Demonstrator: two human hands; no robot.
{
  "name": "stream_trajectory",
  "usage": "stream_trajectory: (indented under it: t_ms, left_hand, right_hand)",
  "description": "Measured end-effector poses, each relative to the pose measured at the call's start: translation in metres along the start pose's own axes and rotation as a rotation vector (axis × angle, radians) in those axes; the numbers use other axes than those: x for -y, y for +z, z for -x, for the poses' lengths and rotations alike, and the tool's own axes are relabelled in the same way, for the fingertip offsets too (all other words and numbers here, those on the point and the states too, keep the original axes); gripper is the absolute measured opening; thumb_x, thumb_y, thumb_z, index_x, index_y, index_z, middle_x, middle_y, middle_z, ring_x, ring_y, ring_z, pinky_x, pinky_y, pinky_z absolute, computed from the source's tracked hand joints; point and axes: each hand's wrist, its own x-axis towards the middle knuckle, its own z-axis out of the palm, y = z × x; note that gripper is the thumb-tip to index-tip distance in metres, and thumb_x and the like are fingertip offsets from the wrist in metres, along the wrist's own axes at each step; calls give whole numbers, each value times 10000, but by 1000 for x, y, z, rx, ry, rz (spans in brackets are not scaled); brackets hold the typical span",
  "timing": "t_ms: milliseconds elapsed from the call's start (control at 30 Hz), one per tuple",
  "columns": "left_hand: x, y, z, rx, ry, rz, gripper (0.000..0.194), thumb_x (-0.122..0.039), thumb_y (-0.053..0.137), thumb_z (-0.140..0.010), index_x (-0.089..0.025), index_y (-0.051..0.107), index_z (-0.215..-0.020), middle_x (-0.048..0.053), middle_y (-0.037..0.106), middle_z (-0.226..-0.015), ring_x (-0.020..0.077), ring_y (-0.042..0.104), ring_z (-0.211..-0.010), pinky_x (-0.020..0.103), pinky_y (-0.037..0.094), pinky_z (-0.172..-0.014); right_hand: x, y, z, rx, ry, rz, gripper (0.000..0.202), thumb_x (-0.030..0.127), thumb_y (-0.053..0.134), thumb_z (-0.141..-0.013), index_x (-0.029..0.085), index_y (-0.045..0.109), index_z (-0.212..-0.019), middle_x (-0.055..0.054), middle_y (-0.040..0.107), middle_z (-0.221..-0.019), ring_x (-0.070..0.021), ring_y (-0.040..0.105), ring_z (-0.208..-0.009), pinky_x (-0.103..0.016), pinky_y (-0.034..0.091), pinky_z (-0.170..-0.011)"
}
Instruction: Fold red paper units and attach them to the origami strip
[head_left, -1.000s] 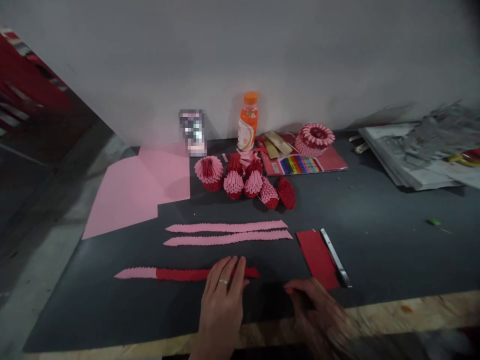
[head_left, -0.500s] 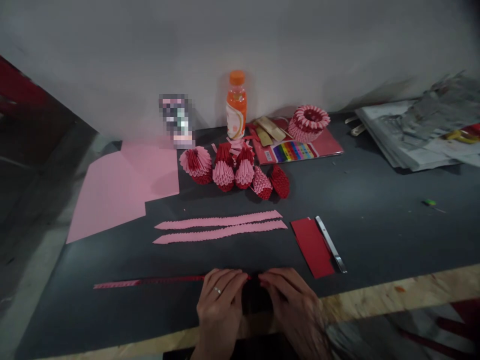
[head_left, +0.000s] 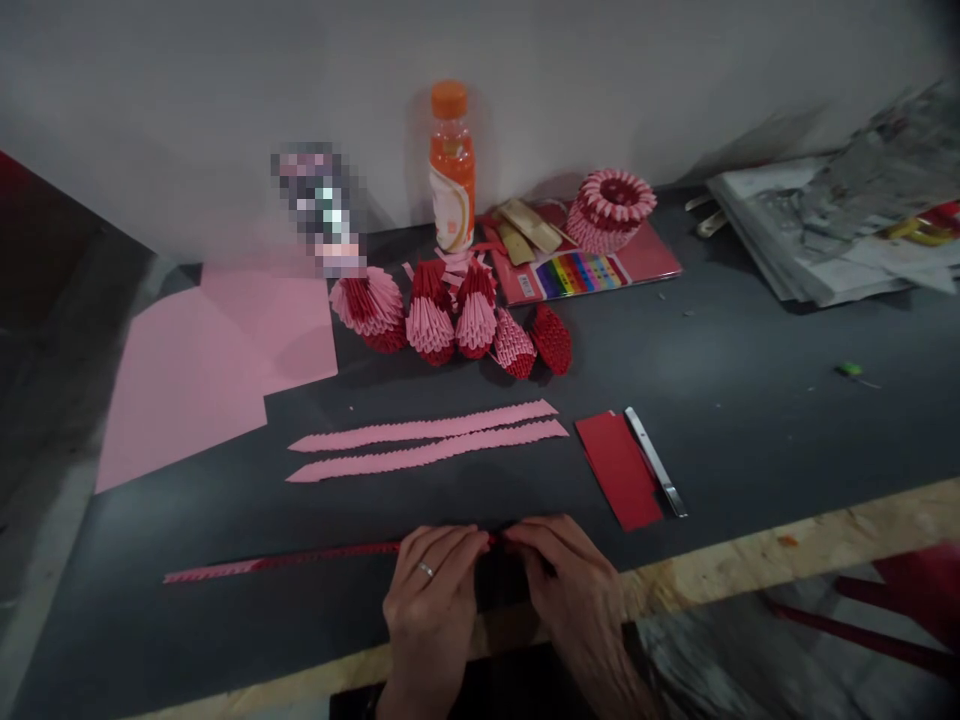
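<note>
A long, narrow strip of joined folded paper [head_left: 330,556], pink at its far left end and dark red further right, lies along the front of the table. My left hand [head_left: 435,590], with a ring on one finger, is closed on the strip's right end, fingertips pinching it. My right hand [head_left: 566,580] is closed at that same end, its thumb and fingers pinching a small red bit of folded paper, mostly hidden. Between the two sets of fingertips a little red shows. Beyond my hands lie two pink zigzag-edged strips [head_left: 427,443], side by side.
Red paper pieces [head_left: 619,475] and a silver metal cutter [head_left: 655,462] lie to the right. Behind are several pink-and-red folded-paper shapes [head_left: 430,315], an orange drink bottle [head_left: 452,170], a folded-paper ring [head_left: 611,210], pink sheets [head_left: 180,375] and a newspaper stack [head_left: 795,240].
My fingertips have come closer together at the strip's right end, the right hand having moved toward the left one. The view has also shifted slightly.
</note>
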Motion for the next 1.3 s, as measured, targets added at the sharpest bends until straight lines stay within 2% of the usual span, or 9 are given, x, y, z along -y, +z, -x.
stream_trajectory:
  t_ms: [233,533,733,867,1100,1233,1300]
  left_hand:
    - [-1,-1,-1,-7,-30,-10,257,-148,651,-1119,-301,831,-1018,-60,945,-906,169,900,-796,356,735,-844]
    - [-2,-2,-2,9,-33,11,250,-90,705,-1064,-285,850,-1009,-62,942,-913,169,888,-804,351,729,-852]
    - [-2,-2,0,22,-33,-3,192,-124,737,-1077,-260,856,-1011,-33,944,-936,170,890,-849,346,697,-907]
    - [-3,-2,-1,21,-36,-5,193,-107,749,-1067,-255,860,-1014,-26,942,-926,171,886,-833,347,699,-882]
    - [-3,-1,-1,5,-32,21,241,-88,697,-1081,-264,850,-1019,-45,944,-923,177,895,-824,363,735,-850]
    - [0,0,-2,4,-28,32,279,-64,659,-1085,-260,849,-1028,-38,937,-911,166,883,-805,347,734,-856]
    - [1,1,0,27,-29,37,239,-94,687,-1077,-258,856,-1040,-23,934,-925,171,877,-822,347,727,-873]
  right_hand:
    - [0,2,2,-9,19,4,357,58,602,-938,330,829,-906,55,886,-838,-160,829,-697,-263,710,-709]
    - [3,6,2,5,83,14,388,72,576,-943,366,827,-907,49,888,-845,-192,842,-741,-294,720,-719]
    - [0,7,12,15,59,59,385,59,611,-963,375,832,-962,52,900,-863,-203,853,-748,-322,736,-784]
    - [-4,5,19,11,15,81,411,52,621,-981,401,835,-1015,68,913,-875,-197,862,-743,-318,736,-816]
    - [-6,5,18,118,-15,41,458,51,611,-972,410,865,-1099,60,915,-897,-192,848,-748,-297,725,-783]
    - [-6,11,9,156,36,1,471,73,591,-963,394,900,-1113,20,895,-855,-204,842,-787,-302,709,-764]
    - [-7,11,3,137,84,-36,386,130,627,-962,360,905,-1096,15,889,-820,-193,839,-738,-277,699,-710]
